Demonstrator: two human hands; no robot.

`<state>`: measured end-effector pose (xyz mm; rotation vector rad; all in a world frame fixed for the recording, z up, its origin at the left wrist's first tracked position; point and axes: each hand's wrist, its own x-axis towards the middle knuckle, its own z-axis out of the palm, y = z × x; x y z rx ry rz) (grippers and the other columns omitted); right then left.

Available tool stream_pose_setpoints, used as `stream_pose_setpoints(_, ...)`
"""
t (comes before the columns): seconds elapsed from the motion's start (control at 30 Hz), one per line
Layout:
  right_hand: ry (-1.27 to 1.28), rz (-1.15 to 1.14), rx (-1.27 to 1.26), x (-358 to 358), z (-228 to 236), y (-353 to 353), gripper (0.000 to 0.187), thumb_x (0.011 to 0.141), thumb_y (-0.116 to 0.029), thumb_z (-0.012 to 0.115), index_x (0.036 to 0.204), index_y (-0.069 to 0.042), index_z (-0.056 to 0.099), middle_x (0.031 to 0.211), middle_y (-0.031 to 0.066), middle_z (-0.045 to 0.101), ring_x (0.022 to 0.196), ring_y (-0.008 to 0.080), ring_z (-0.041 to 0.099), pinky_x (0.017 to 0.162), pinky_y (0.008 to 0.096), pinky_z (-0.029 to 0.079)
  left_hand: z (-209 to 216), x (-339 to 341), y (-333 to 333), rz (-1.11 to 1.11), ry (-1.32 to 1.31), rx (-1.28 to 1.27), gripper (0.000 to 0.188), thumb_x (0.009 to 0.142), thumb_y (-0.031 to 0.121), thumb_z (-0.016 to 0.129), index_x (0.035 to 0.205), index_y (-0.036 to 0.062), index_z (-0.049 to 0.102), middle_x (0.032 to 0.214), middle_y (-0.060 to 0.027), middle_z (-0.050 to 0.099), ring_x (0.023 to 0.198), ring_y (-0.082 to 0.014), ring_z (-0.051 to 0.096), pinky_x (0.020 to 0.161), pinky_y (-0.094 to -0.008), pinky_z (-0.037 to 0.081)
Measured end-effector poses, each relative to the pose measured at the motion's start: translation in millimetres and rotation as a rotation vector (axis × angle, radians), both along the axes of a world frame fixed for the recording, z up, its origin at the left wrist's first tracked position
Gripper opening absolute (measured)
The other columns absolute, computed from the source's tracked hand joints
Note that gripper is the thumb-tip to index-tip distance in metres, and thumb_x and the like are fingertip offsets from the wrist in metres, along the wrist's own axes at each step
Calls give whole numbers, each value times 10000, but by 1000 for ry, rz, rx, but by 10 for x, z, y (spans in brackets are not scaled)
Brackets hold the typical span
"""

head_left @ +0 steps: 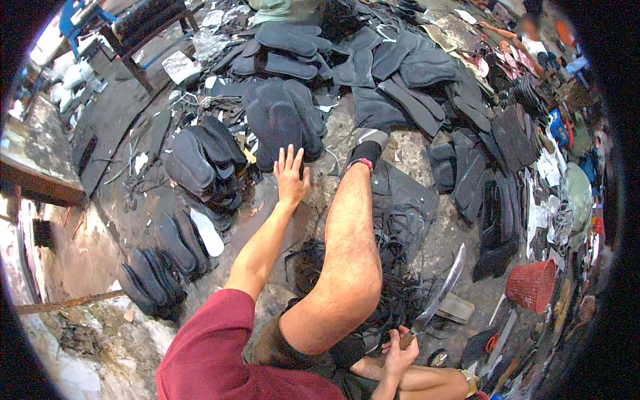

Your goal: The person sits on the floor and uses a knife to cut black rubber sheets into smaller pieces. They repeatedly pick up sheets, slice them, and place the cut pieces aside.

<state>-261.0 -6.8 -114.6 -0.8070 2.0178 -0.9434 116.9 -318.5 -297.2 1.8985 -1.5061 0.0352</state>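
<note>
My left hand (291, 179) reaches forward with its fingers spread. Its fingertips lie at the near edge of a stack of black foam soles (272, 119), apparently touching it. Low on the right, my right hand (400, 352) is closed round the brown handle of a long knife (445, 288). The curved blade points up and away, clear of the soles. Left of my left hand sits another bundle of black soles (193, 159), and a white sole-shaped piece (207, 233) lies nearer. Between my legs is a tangle of thin black offcuts (400, 267).
My bent leg (350, 267) stands in the middle, its foot by a heap of black soles and sheets (413, 63). A red basket (531, 285) stands at the right. A wooden bench (40, 179) is at the left edge. Another person (532, 47) sits at the far right.
</note>
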Motion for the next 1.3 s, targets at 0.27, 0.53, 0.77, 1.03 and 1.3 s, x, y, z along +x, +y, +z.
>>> stream_pose_setpoints(0.27, -213, -182, 6, 15, 382, -153, 211, 917, -77, 658, 1098, 10, 590, 851, 121, 691, 532, 127, 586, 481, 258, 483, 1231, -247, -1199, -236, -19, -373, 317, 839, 139, 677, 1154, 105, 662, 1340, -155, 581, 1315, -385, 459, 1101, -474, 353)
stream_pose_setpoints(0.53, -486, -326, 77, 161, 222, -620, 227, 892, -79, 671, 1086, -9, 577, 805, 123, 668, 519, 152, 577, 456, 280, 465, 1154, -907, -3097, -440, -88, 166, 576, 751, 306, 684, 1250, 27, 617, 1282, -208, 606, 1254, -347, 526, 1055, -456, 434)
stream_pose_setpoints(0.77, -498, -408, 129, 164, 266, -631, 255, 912, -66, 684, 1142, 6, 600, 831, 90, 666, 584, 124, 575, 524, 240, 481, 237, -1473, -3332, 433, 109, 617, 763, 868, 415, 627, 1449, 9, 345, 1423, -215, 501, 1358, -353, 418, 1145, -494, 296)
stream_pose_setpoints(1.03, -471, -398, 60, 32, 216, -449, 235, 909, -72, 650, 1122, -32, 559, 825, 98, 661, 517, 143, 554, 491, 283, 477, 1276, -2584, -1930, 33, 1332, 33, 462, 760, 99, 733, 1200, 31, 609, 854, -89, 682, 826, -175, 591, 749, -350, 502)
stream_pose_setpoints(1.3, -490, -473, -291, -63, 568, -319, 527, 956, -377, 624, 1404, -130, 499, 1318, 53, 574, 642, 69, 511, 472, 228, 413, 2029, -3153, 1630, -381, 829, -242, 559, 784, -38, 678, 1325, 71, 594, 1084, -118, 613, 910, -257, 561, 765, -337, 466)
